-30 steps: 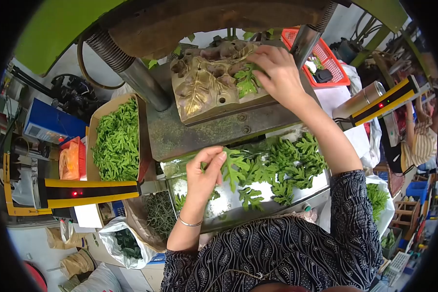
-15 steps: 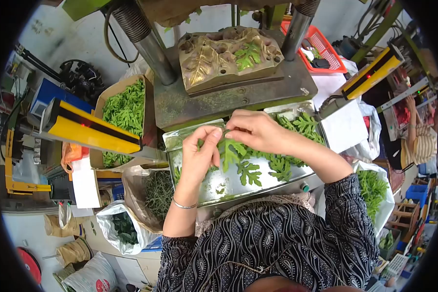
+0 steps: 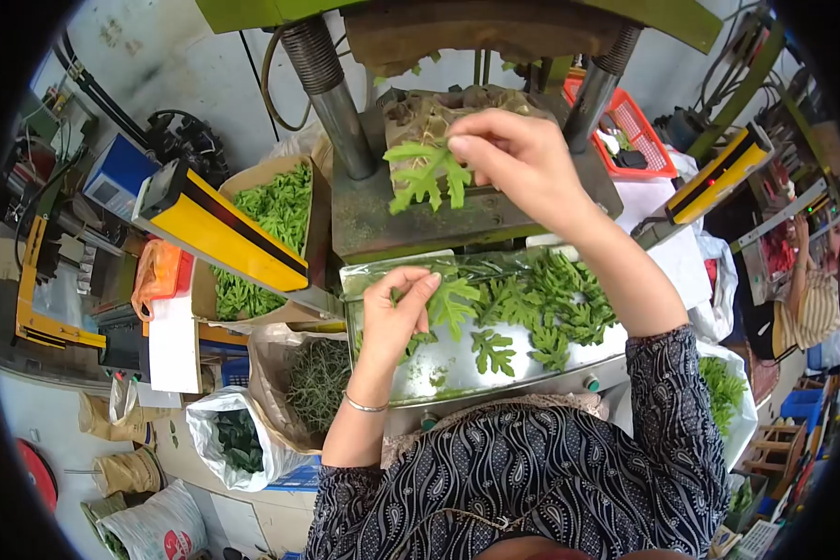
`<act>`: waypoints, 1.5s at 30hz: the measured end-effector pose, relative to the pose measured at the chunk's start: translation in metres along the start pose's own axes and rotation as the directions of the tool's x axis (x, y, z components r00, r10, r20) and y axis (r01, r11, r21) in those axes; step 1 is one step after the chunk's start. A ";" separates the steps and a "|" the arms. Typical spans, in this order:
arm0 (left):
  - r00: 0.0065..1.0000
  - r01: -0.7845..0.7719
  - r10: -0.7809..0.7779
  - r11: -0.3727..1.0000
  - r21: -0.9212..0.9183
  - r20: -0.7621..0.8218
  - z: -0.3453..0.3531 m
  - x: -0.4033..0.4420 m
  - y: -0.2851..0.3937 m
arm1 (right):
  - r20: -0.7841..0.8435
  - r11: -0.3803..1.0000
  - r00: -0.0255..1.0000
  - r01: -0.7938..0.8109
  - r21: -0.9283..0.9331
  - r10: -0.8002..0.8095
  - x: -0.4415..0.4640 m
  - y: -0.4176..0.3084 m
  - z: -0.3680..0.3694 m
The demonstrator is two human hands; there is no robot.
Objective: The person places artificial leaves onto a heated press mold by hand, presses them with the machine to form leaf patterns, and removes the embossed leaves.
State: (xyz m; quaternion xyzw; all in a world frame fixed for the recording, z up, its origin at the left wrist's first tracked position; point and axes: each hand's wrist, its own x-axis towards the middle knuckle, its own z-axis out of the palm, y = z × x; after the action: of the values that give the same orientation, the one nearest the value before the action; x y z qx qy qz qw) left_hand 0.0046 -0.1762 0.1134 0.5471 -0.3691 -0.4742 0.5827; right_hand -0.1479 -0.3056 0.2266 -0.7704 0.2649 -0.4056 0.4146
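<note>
My right hand (image 3: pixel 527 163) is raised in front of the press, pinching a lobed green artificial-looking leaf (image 3: pixel 429 175). That leaf hangs before the brass-coloured leaf mould block (image 3: pixel 411 112), and my hand and the leaf hide much of the block. Low over the metal tray's left part, my left hand (image 3: pixel 394 313) has its thumb and fingers closed together; a bit of green shows behind them, but what they hold is unclear. Close to its fingertips is another leaf (image 3: pixel 453 303). More loose leaves (image 3: pixel 569 303) are heaped on the right of the tray (image 3: pixel 420 385).
Steel press columns (image 3: pixel 341 121) flank the mould, below the upper press block (image 3: pixel 485 37). Yellow sensor bars (image 3: pixel 219 233) stand at both sides. Around me are a carton of green leaves (image 3: pixel 275 210), a red basket (image 3: pixel 639 131) and bags. Another person (image 3: pixel 805 303) sits far right.
My hands, together over the tray before, have separated. The right one has moved up to the mould with a leaf; the left stays over the tray. The view has tilted, shifting the scene downward.
</note>
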 end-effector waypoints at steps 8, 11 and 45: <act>1.000 0.019 -0.020 0.998 -0.059 -0.001 -0.007 0.021 -0.009 | -0.064 0.934 0.994 0.061 -0.352 -0.089 0.069 0.106 0.025; 0.991 0.115 -0.123 0.982 -0.148 -0.049 -0.008 0.027 -0.008 | -0.065 0.747 0.944 0.213 -0.630 -0.324 0.074 0.131 0.031; 0.983 0.144 -0.174 0.918 -0.369 -0.050 -0.015 0.045 -0.017 | -0.072 0.734 0.903 0.296 -0.612 -0.424 0.052 0.107 0.031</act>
State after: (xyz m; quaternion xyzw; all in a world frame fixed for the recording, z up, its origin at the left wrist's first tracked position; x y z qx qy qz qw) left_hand 0.0286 -0.2145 0.0904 0.4768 -0.2051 -0.5572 0.6482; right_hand -0.1017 -0.3870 0.1460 -0.8502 0.2634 -0.4542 0.0393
